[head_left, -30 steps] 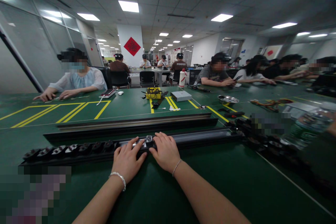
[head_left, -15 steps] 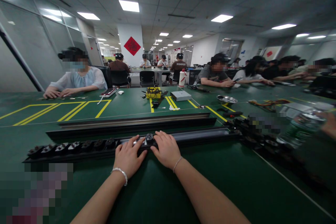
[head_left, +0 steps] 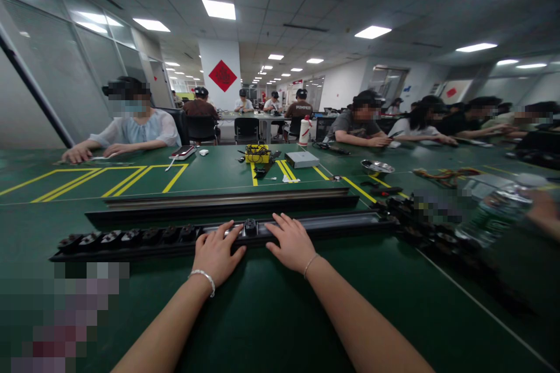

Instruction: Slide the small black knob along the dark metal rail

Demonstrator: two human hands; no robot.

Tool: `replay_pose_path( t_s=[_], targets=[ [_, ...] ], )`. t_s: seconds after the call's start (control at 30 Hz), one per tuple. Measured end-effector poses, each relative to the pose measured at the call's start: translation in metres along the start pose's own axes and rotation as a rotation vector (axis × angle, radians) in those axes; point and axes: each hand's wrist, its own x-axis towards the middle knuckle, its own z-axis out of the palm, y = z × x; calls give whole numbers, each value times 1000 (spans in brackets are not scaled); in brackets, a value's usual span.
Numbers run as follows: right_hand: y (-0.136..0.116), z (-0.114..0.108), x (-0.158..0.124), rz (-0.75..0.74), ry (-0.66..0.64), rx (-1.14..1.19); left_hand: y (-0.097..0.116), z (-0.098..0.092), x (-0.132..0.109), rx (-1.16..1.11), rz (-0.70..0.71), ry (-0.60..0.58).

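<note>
A long black channel rail (head_left: 324, 222) lies across the table before me. In its track, between my hands, sits a small black socket-like module (head_left: 250, 226). My left hand (head_left: 217, 252) rests on the rail just left of the module, fingers stretched out and apart. To the module's right, my right hand (head_left: 292, 243) is spread over the rail's near edge, with a gap between it and the module. Several black modules with metal prongs (head_left: 111, 238) stand in a row at the rail's left end. Neither hand grips anything.
A second black rail (head_left: 227, 203) lies just behind. Heaped dark modules (head_left: 437, 239) and a plastic bottle (head_left: 499, 213) near another person's hand (head_left: 545, 210) are at right. Farther back are a metal bowl (head_left: 377, 166), a grey box (head_left: 301, 159) and a yellow box (head_left: 257, 154).
My right hand has moved right, away from the module, and its fingers have opened. My left hand stays beside the module, and the module remains in the rail.
</note>
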Motion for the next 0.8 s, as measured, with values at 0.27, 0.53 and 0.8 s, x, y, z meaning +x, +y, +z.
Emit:
replay_pose_path(
  t_s=[0.27, 0.53, 0.8],
  targets=[
    [8, 5, -12, -50, 61, -29, 4, -8, 7, 4, -30, -93],
    [2, 2, -13, -15, 57, -35, 12, -9, 11, -4, -55, -93],
    [0, 0, -14, -4, 44, -39, 15, -4, 8, 23, -8, -7]
  ],
)
